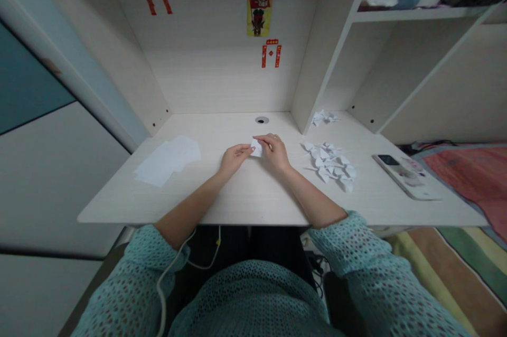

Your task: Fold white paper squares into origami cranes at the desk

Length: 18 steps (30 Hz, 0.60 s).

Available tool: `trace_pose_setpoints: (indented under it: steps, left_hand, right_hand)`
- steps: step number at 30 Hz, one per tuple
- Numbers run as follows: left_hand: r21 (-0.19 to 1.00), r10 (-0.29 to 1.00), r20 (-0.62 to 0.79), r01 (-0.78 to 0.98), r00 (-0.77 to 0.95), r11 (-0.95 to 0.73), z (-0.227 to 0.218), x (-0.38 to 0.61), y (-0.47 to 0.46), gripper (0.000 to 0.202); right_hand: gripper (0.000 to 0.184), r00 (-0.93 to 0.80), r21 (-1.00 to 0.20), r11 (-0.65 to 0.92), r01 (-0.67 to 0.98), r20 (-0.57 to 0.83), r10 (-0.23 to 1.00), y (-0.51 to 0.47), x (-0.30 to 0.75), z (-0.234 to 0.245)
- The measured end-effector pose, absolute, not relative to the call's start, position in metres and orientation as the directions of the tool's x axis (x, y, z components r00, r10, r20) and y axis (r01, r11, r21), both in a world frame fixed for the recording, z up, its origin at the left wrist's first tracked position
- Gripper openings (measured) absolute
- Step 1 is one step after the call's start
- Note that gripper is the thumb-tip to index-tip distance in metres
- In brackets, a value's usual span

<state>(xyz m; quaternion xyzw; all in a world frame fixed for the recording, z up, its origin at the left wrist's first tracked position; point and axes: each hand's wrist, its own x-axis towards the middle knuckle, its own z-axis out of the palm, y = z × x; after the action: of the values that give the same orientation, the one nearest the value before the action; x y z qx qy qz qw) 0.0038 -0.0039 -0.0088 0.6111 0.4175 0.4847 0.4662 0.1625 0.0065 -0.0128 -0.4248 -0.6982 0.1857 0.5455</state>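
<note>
A small folded piece of white paper (256,148) lies on the pale wooden desk (245,194), at its middle. My left hand (233,158) pinches the paper's left edge with its fingertips. My right hand (275,151) curls over the paper's right side, fingers bent and pressing on it. Both forearms reach in from the near edge, in teal knit sleeves.
A stack of flat white sheets (168,160) lies at the left. A pile of folded paper cranes (330,164) sits at the right, with a few more (324,117) under the shelf. A phone (404,174) lies at the far right. A cable hole (262,120) is behind the hands.
</note>
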Motion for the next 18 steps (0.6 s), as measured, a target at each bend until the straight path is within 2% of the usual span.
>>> trace_pose_setpoints:
  steps: [2, 4, 8, 11, 15, 18]
  left_hand:
    - [0.979, 0.970, 0.185, 0.057, 0.160, -0.196, -0.008, 0.004, -0.004, 0.031]
    - [0.985, 0.979, 0.153, 0.055, 0.136, -0.162, -0.008, 0.002, -0.003, 0.031]
    - [0.994, 0.994, 0.102, 0.024, 0.038, -0.103, -0.011, -0.002, 0.000, 0.037]
    - [0.994, 0.994, 0.105, -0.003, 0.008, -0.105, -0.010, -0.004, 0.000, 0.042]
    - [0.976, 0.971, 0.220, -0.031, 0.093, -0.218, -0.005, -0.003, -0.003, 0.067]
    - [0.952, 0.938, 0.302, -0.011, 0.169, -0.305, -0.004, -0.001, -0.003, 0.066]
  right_hand:
    - [0.024, -0.086, -0.684, 0.588, 0.433, 0.618, 0.782, 0.005, 0.163, -0.010]
    - [0.025, -0.055, -0.723, 0.566, 0.396, 0.596, 0.801, 0.005, 0.161, -0.012]
    - [0.046, 0.027, -0.892, 0.446, 0.077, 0.449, 0.893, 0.008, 0.153, -0.020]
    - [0.056, 0.012, -0.918, 0.379, -0.113, 0.380, 0.925, 0.008, 0.150, -0.023]
    - [0.040, 0.055, -0.911, 0.386, -0.142, 0.383, 0.922, 0.011, 0.153, -0.021]
    - [0.028, 0.057, -0.906, 0.409, -0.108, 0.405, 0.913, 0.016, 0.158, -0.018]
